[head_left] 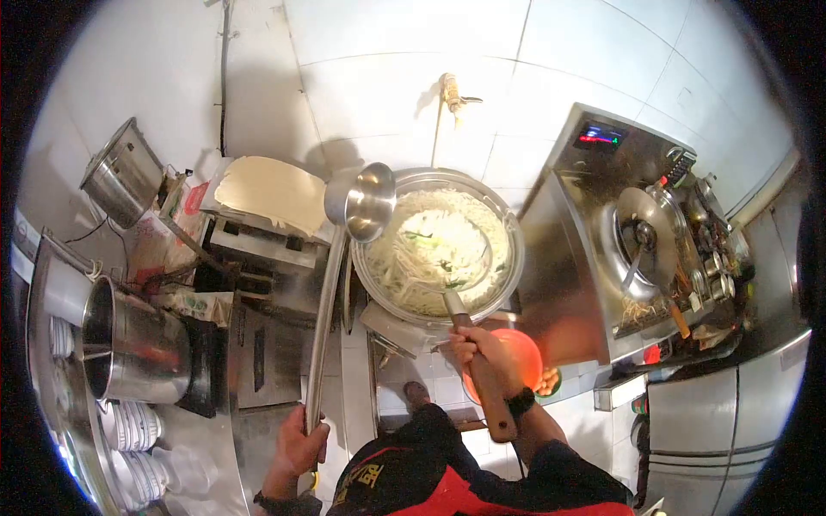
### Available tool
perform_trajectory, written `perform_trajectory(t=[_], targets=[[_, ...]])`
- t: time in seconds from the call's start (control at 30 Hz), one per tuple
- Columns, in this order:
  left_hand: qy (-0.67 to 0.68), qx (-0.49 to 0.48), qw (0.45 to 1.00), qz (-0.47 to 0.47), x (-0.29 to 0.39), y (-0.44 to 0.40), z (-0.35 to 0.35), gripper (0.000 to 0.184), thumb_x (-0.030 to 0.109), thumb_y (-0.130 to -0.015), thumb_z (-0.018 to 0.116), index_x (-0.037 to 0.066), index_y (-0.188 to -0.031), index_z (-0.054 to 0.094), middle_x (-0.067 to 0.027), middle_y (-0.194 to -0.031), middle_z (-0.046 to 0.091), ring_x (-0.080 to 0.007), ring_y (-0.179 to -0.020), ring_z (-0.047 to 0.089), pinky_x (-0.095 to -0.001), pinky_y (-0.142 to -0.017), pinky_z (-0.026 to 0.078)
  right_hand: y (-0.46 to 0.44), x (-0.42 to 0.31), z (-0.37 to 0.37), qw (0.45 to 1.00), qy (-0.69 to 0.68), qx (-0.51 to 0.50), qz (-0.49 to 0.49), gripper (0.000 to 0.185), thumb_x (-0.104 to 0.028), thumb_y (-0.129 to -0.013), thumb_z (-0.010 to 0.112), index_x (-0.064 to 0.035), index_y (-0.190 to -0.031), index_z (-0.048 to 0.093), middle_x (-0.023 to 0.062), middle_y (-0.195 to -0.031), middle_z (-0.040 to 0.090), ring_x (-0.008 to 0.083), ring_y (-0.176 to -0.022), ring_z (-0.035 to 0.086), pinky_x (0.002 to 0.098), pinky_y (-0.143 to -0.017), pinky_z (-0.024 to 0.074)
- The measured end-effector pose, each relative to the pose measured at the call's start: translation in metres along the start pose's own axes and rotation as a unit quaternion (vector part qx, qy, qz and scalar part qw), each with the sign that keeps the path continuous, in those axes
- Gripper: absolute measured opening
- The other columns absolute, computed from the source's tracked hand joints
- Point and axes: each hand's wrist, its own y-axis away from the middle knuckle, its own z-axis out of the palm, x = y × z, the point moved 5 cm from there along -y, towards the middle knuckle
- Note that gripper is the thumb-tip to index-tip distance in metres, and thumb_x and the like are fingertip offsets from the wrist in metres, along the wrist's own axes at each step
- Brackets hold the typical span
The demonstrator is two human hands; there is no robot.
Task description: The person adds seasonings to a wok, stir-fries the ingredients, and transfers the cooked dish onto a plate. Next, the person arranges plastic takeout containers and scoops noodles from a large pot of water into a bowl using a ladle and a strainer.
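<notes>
My left hand (299, 449) is closed round the lower end of a long metal handle. It belongs to a ladle (372, 203), whose deep steel bowl hangs by the upper left rim of a big round pot (514, 279). My right hand (492, 354) grips the brown wooden handle of a strainer (494, 402). The strainer's head reaches into the pot and is mostly covered by a heap of pale noodles (440, 245) with bits of green leaves. More noodles lie around it in the pot. Whether the strainer touches the pot's bottom cannot be seen.
A tap (451, 96) sticks out from the tiled wall behind the pot. On the right stands a wok (641, 225) on a stove. An orange-red basin (521, 359) is below my right arm. A tall steel pot (151, 344) and stacked bowls (131, 426) stand left.
</notes>
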Motion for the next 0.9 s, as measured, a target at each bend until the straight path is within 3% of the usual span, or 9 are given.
perform_trajectory(t=[0.07, 0.13, 0.27, 0.33, 0.37, 0.47, 0.57, 0.8, 0.9], targets=[[-0.007, -0.006, 1.0, 0.001, -0.002, -0.002, -0.001, 0.018, 0.009, -0.085, 0.057, 0.0, -0.099, 0.049, -0.0052, -0.058, 0.054, -0.0128, -0.043, 0.053, -0.0291, -0.04, 0.042, 0.02, 0.011, 0.001, 0.993, 0.101, 0.026, -0.053, 0.009, -0.011, -0.094, 0.052, -0.0054, -0.095, 0.046, 0.0006, -0.067, 0.045, 0.0079, -0.048, 0.04, 0.0237, -0.043, 0.0398], [-0.008, -0.006, 1.0, 0.002, -0.007, -0.003, 0.0, 0.02, 0.009, -0.084, 0.057, -0.001, -0.1, 0.049, -0.0053, -0.058, 0.055, -0.0127, -0.043, 0.053, -0.0293, -0.04, 0.042, 0.038, 0.009, -0.002, 0.91, 0.352, 0.132, -0.173, 0.008, -0.008, -0.092, 0.051, -0.0054, -0.096, 0.045, 0.0008, -0.066, 0.043, 0.0081, -0.049, 0.04, 0.026, -0.043, 0.0399], [-0.029, -0.004, 1.0, -0.003, -0.012, -0.013, 0.001, 0.019, 0.011, -0.085, 0.058, 0.0, -0.099, 0.049, -0.0041, -0.057, 0.053, -0.0127, -0.042, 0.052, -0.0299, -0.04, 0.042, 0.023, -0.001, -0.028, 0.862, 0.408, 0.222, -0.204, 0.006, -0.009, -0.092, 0.051, -0.0062, -0.094, 0.046, -0.0001, -0.066, 0.043, 0.0081, -0.049, 0.041, 0.0262, -0.043, 0.0396], [-0.066, -0.008, 0.998, 0.001, -0.019, -0.01, 0.003, 0.019, 0.012, -0.086, 0.058, 0.001, -0.098, 0.049, -0.0038, -0.056, 0.053, -0.0127, -0.041, 0.052, -0.03, -0.04, 0.041, 0.008, -0.012, -0.018, 0.978, 0.178, -0.001, -0.105, 0.005, -0.011, -0.092, 0.051, -0.0075, -0.091, 0.047, -0.0011, -0.067, 0.044, 0.0078, -0.049, 0.041, 0.0247, -0.044, 0.0379], [-0.029, -0.019, 0.999, -0.003, -0.02, -0.014, 0.004, 0.018, 0.012, -0.086, 0.058, 0.001, -0.097, 0.049, -0.0036, -0.056, 0.053, -0.0127, -0.041, 0.052, -0.0299, -0.039, 0.041, 0.007, -0.01, -0.015, 0.995, 0.097, -0.013, -0.036, 0.006, -0.013, -0.093, 0.051, -0.0083, -0.09, 0.049, -0.0024, -0.067, 0.044, 0.0058, -0.05, 0.04, 0.0223, -0.045, 0.0362], [0.007, -0.029, 1.0, -0.004, -0.016, -0.022, 0.005, 0.017, 0.013, -0.087, 0.059, 0.002, -0.096, 0.049, -0.0035, -0.056, 0.053, -0.0127, -0.041, 0.051, -0.0294, -0.039, 0.04, 0.017, -0.002, 0.001, 0.999, 0.005, -0.012, -0.032, 0.005, -0.013, -0.093, 0.052, -0.0085, -0.092, 0.049, -0.0033, -0.068, 0.044, 0.0044, -0.051, 0.037, 0.0204, -0.045, 0.033], [-0.011, -0.022, 1.0, -0.007, -0.009, -0.021, 0.004, 0.017, 0.014, -0.088, 0.059, 0.002, -0.096, 0.049, -0.0034, -0.057, 0.052, -0.0127, -0.041, 0.051, -0.0289, -0.038, 0.04, 0.046, 0.003, 0.031, 0.987, 0.124, 0.029, -0.098, 0.008, -0.015, -0.097, 0.05, -0.0081, -0.094, 0.048, -0.0039, -0.072, 0.043, 0.0025, -0.054, 0.036, 0.0179, -0.046, 0.0322], [0.041, -0.033, 0.999, 0.001, -0.027, -0.028, 0.007, 0.017, 0.014, -0.088, 0.059, 0.002, -0.096, 0.05, -0.0037, -0.058, 0.053, -0.0129, -0.041, 0.051, -0.0289, -0.038, 0.04, 0.095, -0.019, 0.061, 0.996, 0.072, -0.01, -0.055, 0.008, -0.014, -0.096, 0.05, -0.0077, -0.092, 0.048, -0.0017, -0.074, 0.046, 0.004, -0.05, 0.038, 0.0197, -0.044, 0.0334], [0.067, -0.036, 0.997, 0.008, -0.038, -0.03, 0.007, 0.016, 0.013, -0.088, 0.058, 0.001, -0.095, 0.05, -0.0042, -0.059, 0.053, -0.013, -0.041, 0.051, -0.0292, -0.038, 0.04, 0.109, -0.027, 0.084, 0.993, 0.076, -0.058, -0.074, 0.016, -0.012, -0.096, 0.049, -0.0009, -0.108, 0.052, -0.0011, -0.073, 0.044, 0.0052, -0.052, 0.039, 0.0204, -0.045, 0.0343]])
